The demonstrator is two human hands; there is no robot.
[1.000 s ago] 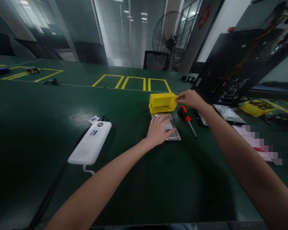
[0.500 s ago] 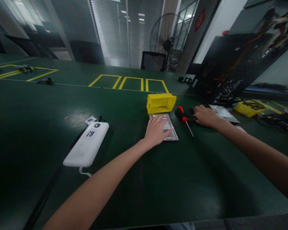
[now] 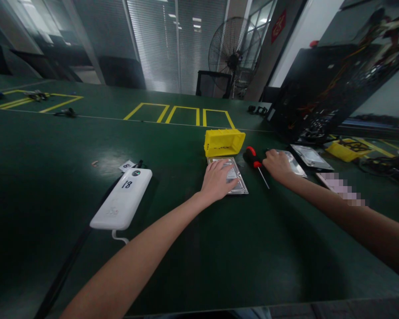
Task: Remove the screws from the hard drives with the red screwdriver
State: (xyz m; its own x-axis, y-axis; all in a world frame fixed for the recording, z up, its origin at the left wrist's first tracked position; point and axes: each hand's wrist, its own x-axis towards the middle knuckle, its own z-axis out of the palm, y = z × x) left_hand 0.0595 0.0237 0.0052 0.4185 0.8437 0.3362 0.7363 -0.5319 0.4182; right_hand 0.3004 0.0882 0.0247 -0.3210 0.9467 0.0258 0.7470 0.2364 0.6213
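My left hand (image 3: pixel 217 180) lies flat with fingers spread on a silver hard drive (image 3: pixel 236 179) on the green table (image 3: pixel 173 248). My right hand (image 3: pixel 276 165) rests on a second hard drive (image 3: pixel 294 162), fingers curled over its near edge. A red-handled screwdriver (image 3: pixel 255 163) lies between the two hands. A yellow plastic bin (image 3: pixel 223 141) stands just behind the first drive.
A white power bank marked 18 (image 3: pixel 123 199) with a cable lies at the left. A third drive (image 3: pixel 310 157), another yellow tray (image 3: pixel 344 149) and an open black computer case (image 3: pixel 322 97) are at the right. A fan (image 3: pixel 234 53) stands at the back.
My right hand left the yellow bin, dropped down right of the screwdriver and now sits on the second hard drive, which has come slightly nearer. My left hand has stayed on the first drive.
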